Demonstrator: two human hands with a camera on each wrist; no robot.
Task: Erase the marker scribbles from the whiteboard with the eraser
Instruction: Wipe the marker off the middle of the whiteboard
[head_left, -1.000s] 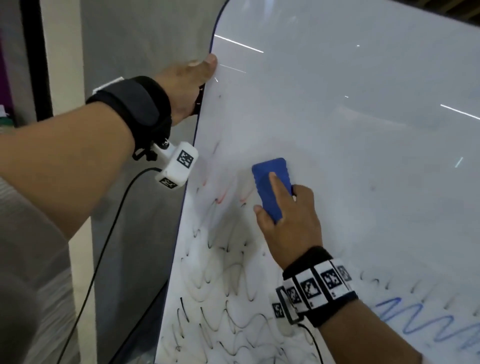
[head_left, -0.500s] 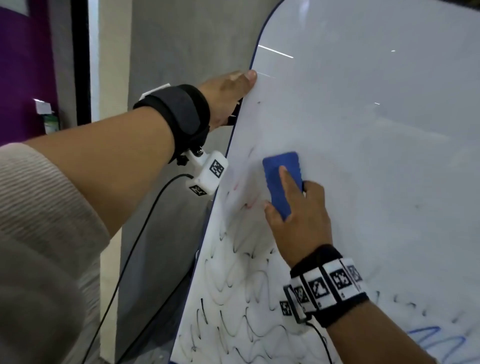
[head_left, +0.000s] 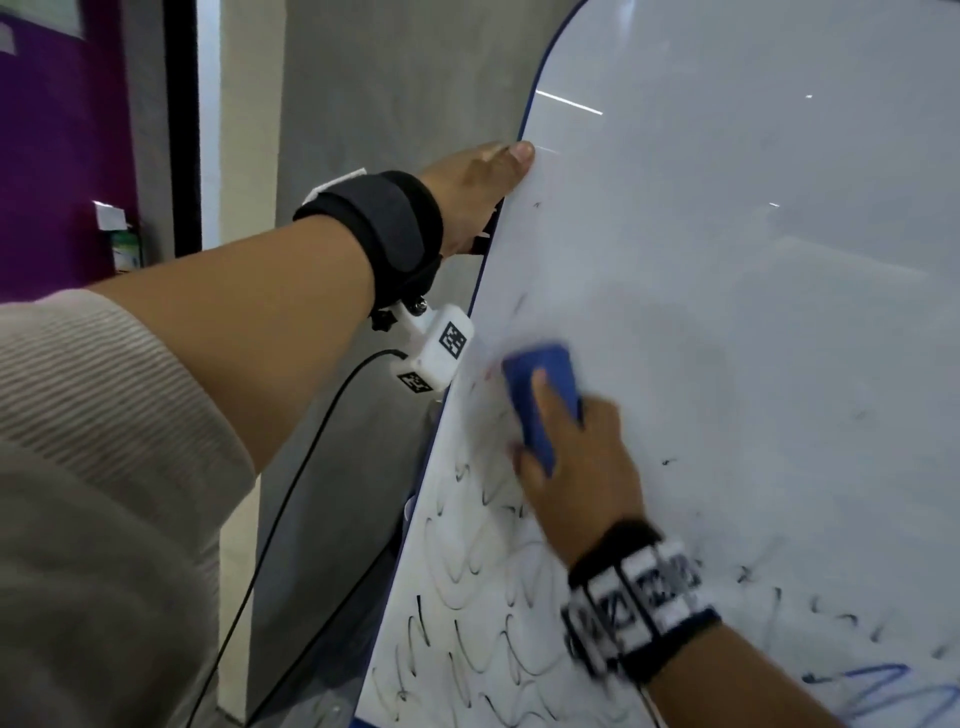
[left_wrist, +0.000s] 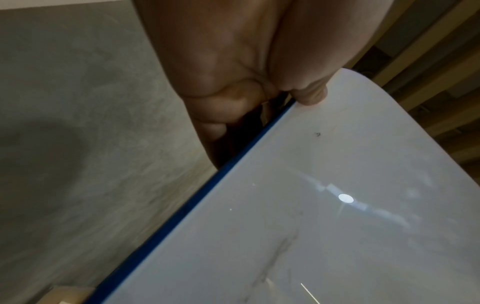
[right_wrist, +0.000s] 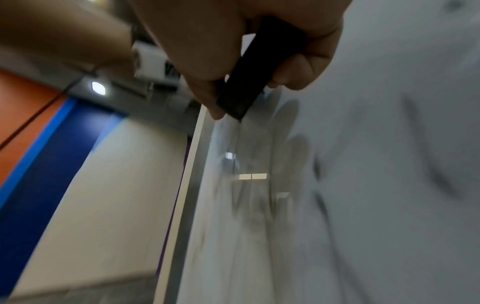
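1. Blue and blocky with rounded corners, the eraser (head_left: 540, 395) lies flat against the whiteboard (head_left: 753, 312) near its left edge, just above the densest black loops. From the right wrist view its underside looks dark, likely felt.
2. The right hand (head_left: 576, 467) grips the eraser — forefinger laid along its back, thumb and other fingers curled round its sides.
3. Progress, as I judge it: the upper and middle board reads mostly clean, with only faint grey smears and a few stray black flecks. Left to do are the black scribbles (head_left: 478, 597) filling the lower left, scattered dashes at lower right, and a blue zigzag (head_left: 883, 691) at the bottom right corner — perhaps half remains.
4. The board's surface is glossy white, throwing back ceiling lights; a thin blue rim (left_wrist: 197, 197) follows its rounded corner.
5. The left hand (head_left: 472, 192) holds that rim, thumb on the front face, fingers curled behind.
6. Beyond stands a matt grey wall (head_left: 363, 104), then a purple panel (head_left: 62, 156).
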